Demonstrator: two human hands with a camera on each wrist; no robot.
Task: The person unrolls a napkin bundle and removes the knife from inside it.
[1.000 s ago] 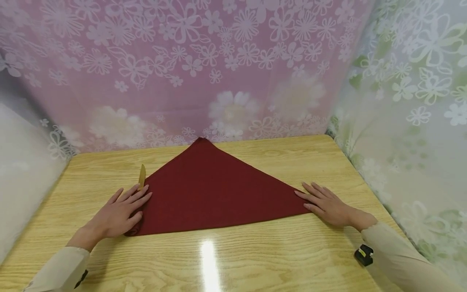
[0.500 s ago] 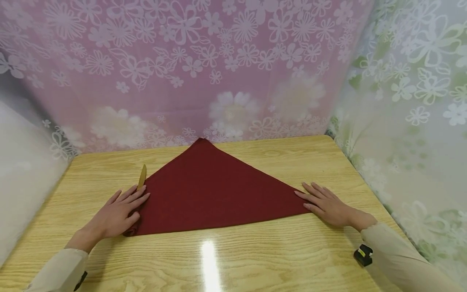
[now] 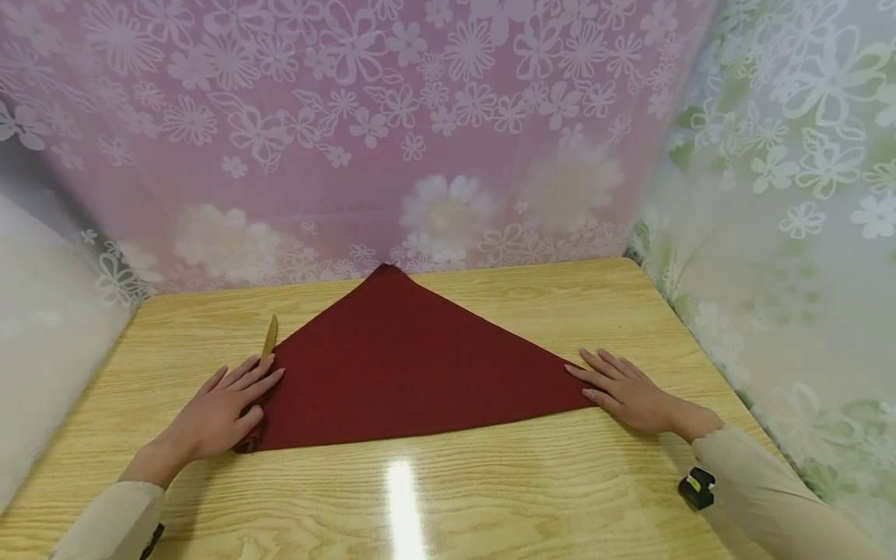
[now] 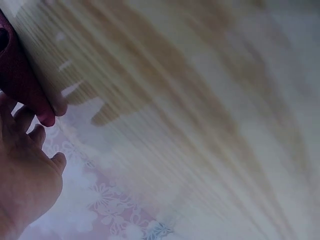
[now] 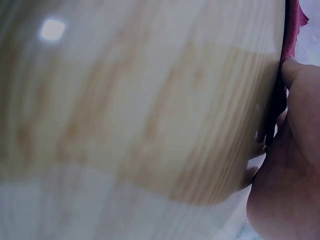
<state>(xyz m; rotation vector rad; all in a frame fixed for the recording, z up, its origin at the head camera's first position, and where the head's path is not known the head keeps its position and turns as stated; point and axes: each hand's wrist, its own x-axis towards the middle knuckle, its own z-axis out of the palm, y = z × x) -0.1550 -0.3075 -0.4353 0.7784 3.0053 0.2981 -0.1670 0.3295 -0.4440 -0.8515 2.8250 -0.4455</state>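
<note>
A dark red cloth [image 3: 406,365] lies folded in a triangle on the wooden table, its peak toward the back edge. Its left end is a narrow roll [image 3: 248,443]. Out of the roll's far end sticks a gold-coloured blade, like a table knife [image 3: 269,334]; its handle is hidden. My left hand [image 3: 220,412] rests over this roll with fingers extended. In the left wrist view, the red roll [image 4: 25,75] appears at the fingertips. My right hand [image 3: 633,397] lies flat, its fingertips touching the cloth's right corner.
The wooden table [image 3: 490,498] carries a bright light reflection at its front. A pink flowered curtain [image 3: 448,140] hangs behind, and a pale green-white flowered one [image 3: 791,257] at the right. A black device [image 3: 698,488] sits by the right sleeve.
My left hand has moved slightly left, and the roll and the knife blade have shifted left with it. The right hand stays in place.
</note>
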